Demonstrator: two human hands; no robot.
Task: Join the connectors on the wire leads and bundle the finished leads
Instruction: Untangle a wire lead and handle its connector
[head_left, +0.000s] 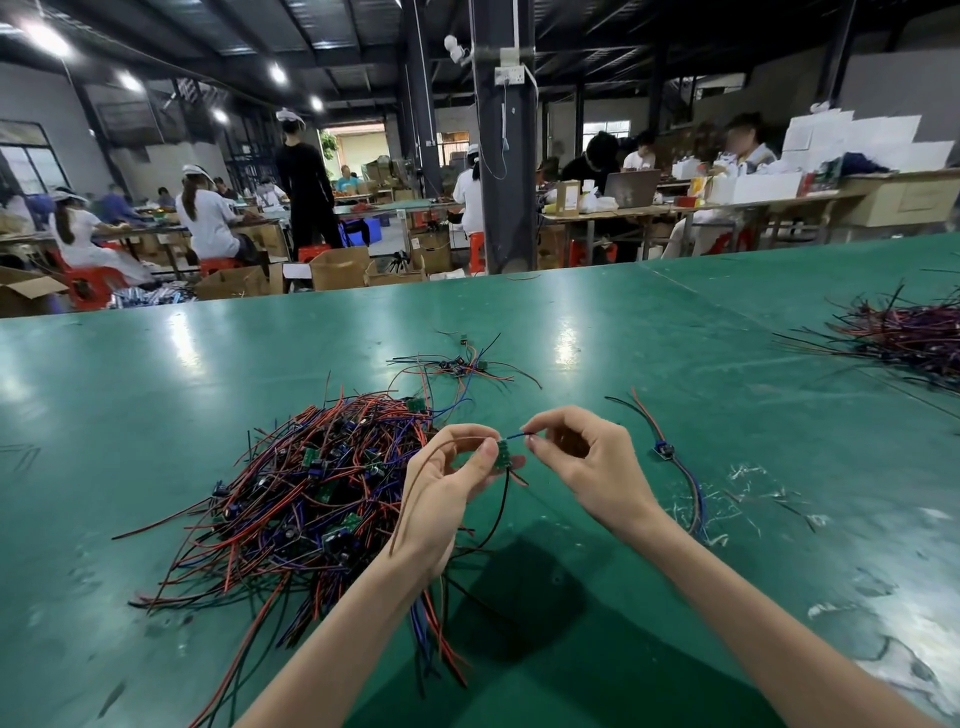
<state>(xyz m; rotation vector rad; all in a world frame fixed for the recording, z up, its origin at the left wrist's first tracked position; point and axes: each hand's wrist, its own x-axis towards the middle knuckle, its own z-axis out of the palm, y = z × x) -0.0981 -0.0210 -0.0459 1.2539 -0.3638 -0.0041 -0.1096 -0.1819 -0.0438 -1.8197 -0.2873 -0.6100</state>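
Observation:
My left hand (447, 493) pinches a small green circuit board (503, 453) between thumb and fingers; red and black leads hang down from it. My right hand (582, 462) pinches the blue wire (514, 435) that comes off the board's top edge. Both hands are held above the green table (649, 353). A big tangled heap of red, black and blue leads with small boards (311, 488) lies left of my hands. One single lead with a blue part (664, 450) lies on the table to the right of my right hand.
A small cluster of leads (457, 366) lies farther back on the table. Another pile of dark wires (904, 338) sits at the far right. White scraps and scuffs (753, 493) mark the table on the right. Seated workers and cardboard boxes fill the room behind.

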